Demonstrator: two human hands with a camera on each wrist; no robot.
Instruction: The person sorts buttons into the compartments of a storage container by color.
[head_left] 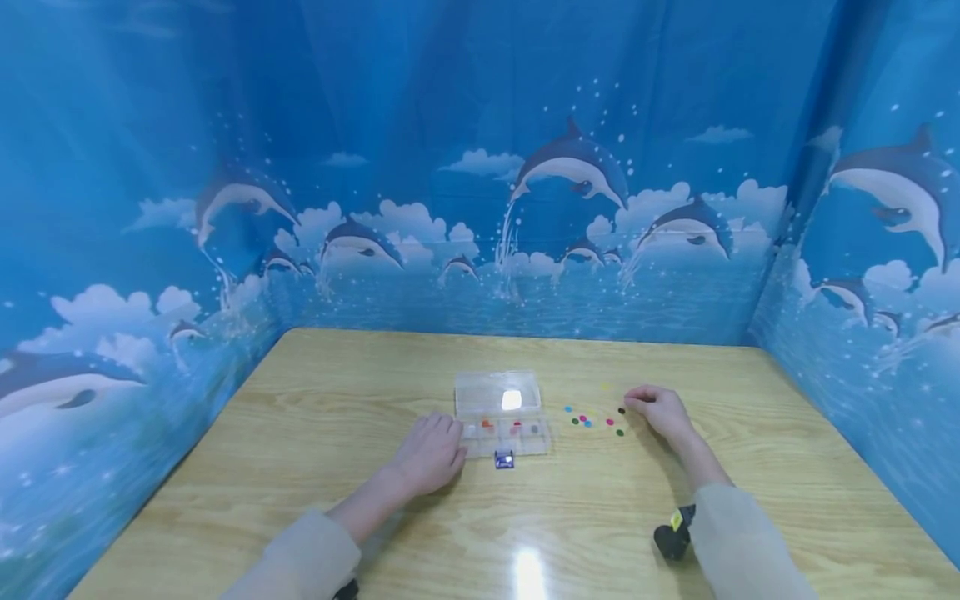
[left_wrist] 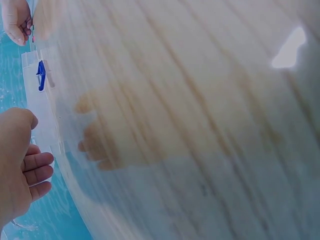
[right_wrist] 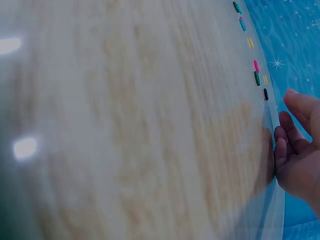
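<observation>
A clear plastic compartment box (head_left: 472,447) lies with its lid (head_left: 487,383) raised behind it. Small orange, red and grey pieces sit in its compartments, and a blue latch (head_left: 504,460) is at its front. My left hand (head_left: 429,454) rests against the box's left end, fingers loosely bent. To the right of the box, small round discs lie scattered: blue, pink, green and yellow. My right hand (head_left: 662,410) is just right of a black disc (head_left: 622,410); in the right wrist view its fingers are loosely bent, with nothing visible between them.
The wood-grain table (head_left: 360,367) reflects bright light near its front. A blue curtain (head_left: 420,125) printed with dolphins stands behind it and at both sides. A black device (head_left: 672,537) with a yellow label is at the right wrist.
</observation>
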